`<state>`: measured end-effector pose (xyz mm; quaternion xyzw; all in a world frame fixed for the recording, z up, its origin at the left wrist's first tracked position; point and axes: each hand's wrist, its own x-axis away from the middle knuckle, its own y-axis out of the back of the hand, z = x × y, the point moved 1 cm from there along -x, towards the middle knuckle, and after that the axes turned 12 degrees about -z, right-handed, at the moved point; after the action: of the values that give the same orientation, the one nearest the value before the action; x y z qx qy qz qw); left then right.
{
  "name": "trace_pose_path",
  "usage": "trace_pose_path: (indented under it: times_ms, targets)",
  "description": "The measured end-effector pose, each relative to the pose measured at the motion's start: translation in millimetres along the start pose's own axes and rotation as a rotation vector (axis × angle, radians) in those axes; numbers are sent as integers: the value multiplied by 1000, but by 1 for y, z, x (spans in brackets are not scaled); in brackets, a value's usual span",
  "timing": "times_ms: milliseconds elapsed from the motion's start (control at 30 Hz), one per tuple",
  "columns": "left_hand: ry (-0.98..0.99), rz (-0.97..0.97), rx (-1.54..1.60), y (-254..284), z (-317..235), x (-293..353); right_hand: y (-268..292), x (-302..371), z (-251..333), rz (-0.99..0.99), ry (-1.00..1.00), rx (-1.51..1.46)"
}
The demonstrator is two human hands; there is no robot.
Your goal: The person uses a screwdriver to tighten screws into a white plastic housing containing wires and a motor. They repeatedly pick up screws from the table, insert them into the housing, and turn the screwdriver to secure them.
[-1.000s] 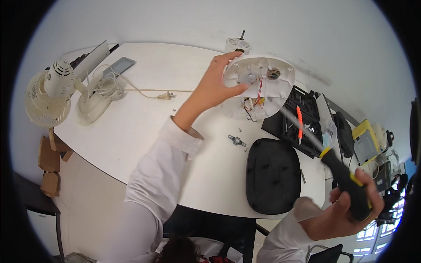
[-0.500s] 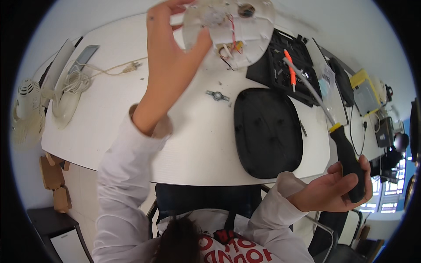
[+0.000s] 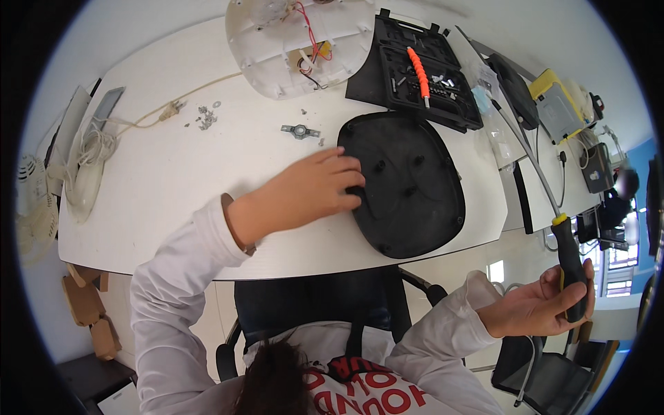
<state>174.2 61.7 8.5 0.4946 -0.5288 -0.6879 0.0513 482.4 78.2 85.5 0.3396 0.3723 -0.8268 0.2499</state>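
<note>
My right hand [image 3: 546, 304] is closed round the black and yellow handle of a long screwdriver [image 3: 568, 252], held up beyond the table's right end. My left hand [image 3: 304, 190] reaches across to the left rim of a black plastic cover [image 3: 408, 214], its fingers bent over that edge and its thumb hidden. The cover lies flat with its inner side and posts facing up. At the far edge sits a white rounded housing [image 3: 270, 66] with red and black wires exposed, partly out of the picture. A small metal bracket [image 3: 300, 131] rests between them.
Loose screws [image 3: 206, 117] and a washer lie left of the bracket. An opened black tool case [image 3: 443, 104] holds bits and an orange flexible shaft [image 3: 418, 72]. A cord with a plug [image 3: 170, 111] and a white fan [image 3: 34, 200] are at the left.
My left hand has let go of the white housing, which now rests on the table, and has come down to the black cover. The view has shifted; my right hand still holds the screwdriver.
</note>
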Motion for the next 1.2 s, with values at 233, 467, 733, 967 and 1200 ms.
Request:
trace_pose_path:
  times_ms: [233,467,733,967,1200]
  targets:
    - [-146,15,65,-13,-44,-4,10,-8,-2,-34,-6,11]
    - [-152,67,150,-28,-72,-18,18,-11,-4,-23,-19,4]
    - [-186,-98,116,-74,-84,-62,13,-6,-1,-58,-27,39]
    - [-189,-71,96,-97,-85,-82,21,-11,-4,-41,-51,44]
    - [-164,-97,100,-102,-91,-86,25,-11,-10,-27,-78,26]
